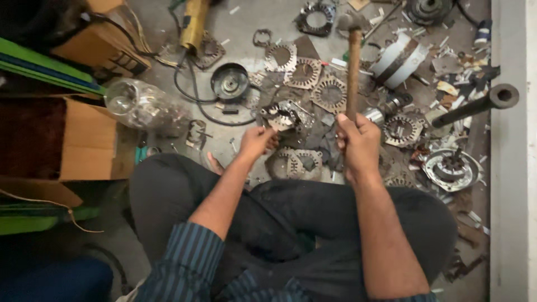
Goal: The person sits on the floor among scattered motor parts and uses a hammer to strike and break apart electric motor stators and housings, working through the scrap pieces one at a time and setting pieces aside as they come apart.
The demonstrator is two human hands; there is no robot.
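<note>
I sit cross-legged on a concrete floor. My right hand [358, 144] grips the wooden handle of a hammer [353, 67], whose metal head points away from me, raised above the floor. My left hand [257, 141] is closed around the edge of a round metal motor stator piece [281, 116] lying just in front of my knees. Several flat toothed stator laminations [330, 94] are spread on the floor beyond both hands.
A yellow angle grinder [193, 25] with black cable lies far left; a round black motor cover [230, 81] sits near it. A clear plastic bottle [140, 105], cardboard boxes [89, 140], a white motor housing [398, 60], a dark metal pipe [475, 106] and scrap surround me.
</note>
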